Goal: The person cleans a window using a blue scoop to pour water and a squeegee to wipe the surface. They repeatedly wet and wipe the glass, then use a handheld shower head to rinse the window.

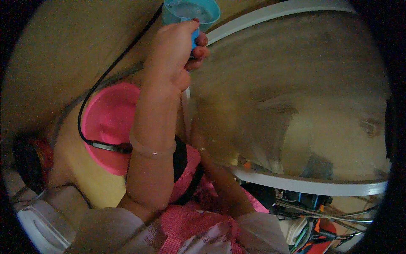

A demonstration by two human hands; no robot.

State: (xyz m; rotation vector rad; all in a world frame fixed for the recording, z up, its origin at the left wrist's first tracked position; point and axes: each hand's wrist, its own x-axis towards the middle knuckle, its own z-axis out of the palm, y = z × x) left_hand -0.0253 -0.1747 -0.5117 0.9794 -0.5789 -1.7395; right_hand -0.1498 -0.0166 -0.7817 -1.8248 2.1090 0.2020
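My left hand is closed around the blue handle of a teal plastic mug at the top edge. The mug holds cloudy, bubbly liquid. To the right stands a large panel in a white frame; its glossy surface is streaked and shows reflections. My right arm reaches up toward the frame's left lower part, where my right hand is dim and blurred; its fingers and any hold are unclear. A pink plastic basin lies left of my left forearm, partly hidden by it.
A black cable curves down from the top to a metallic connector in front of the basin. Pink and black straps lie near my lap. Cables and mixed items crowd the lower right. A pale plastic object is at lower left.
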